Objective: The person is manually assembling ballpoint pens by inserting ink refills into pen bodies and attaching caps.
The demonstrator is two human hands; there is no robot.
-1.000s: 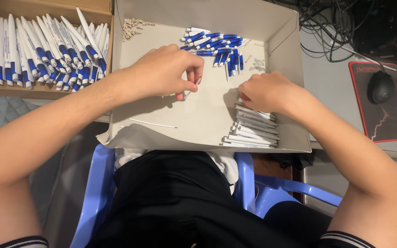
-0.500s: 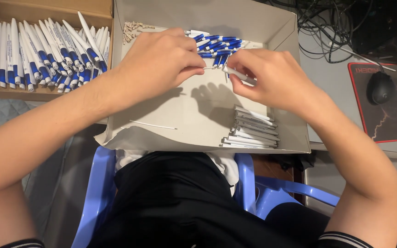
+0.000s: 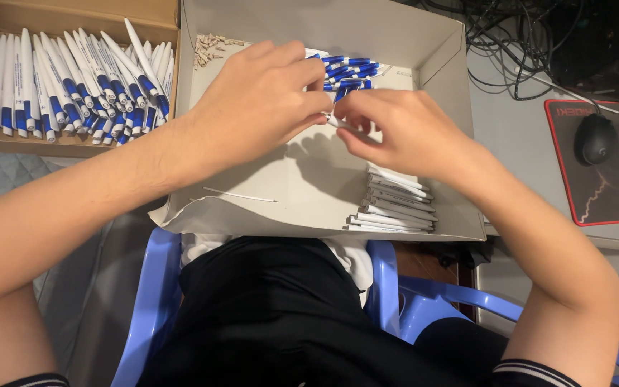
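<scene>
Together, left hand (image 3: 259,107) and right hand (image 3: 402,132) pinch one white pen part (image 3: 339,123).

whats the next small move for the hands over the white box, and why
Probably press the two pieces together: left hand and right hand meet fingertip to fingertip on a small white pen part, above the white box between blue pieces and stacked white barrels.

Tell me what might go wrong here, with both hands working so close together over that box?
The left hand and right hand meet over a small white pen part; it could slip into the shallow box and get lost among the blue pieces. The right wrist hangs just above the stacked white barrels, so a nudge might scatter them. The tiny springs in the corner could easily spill.
</scene>
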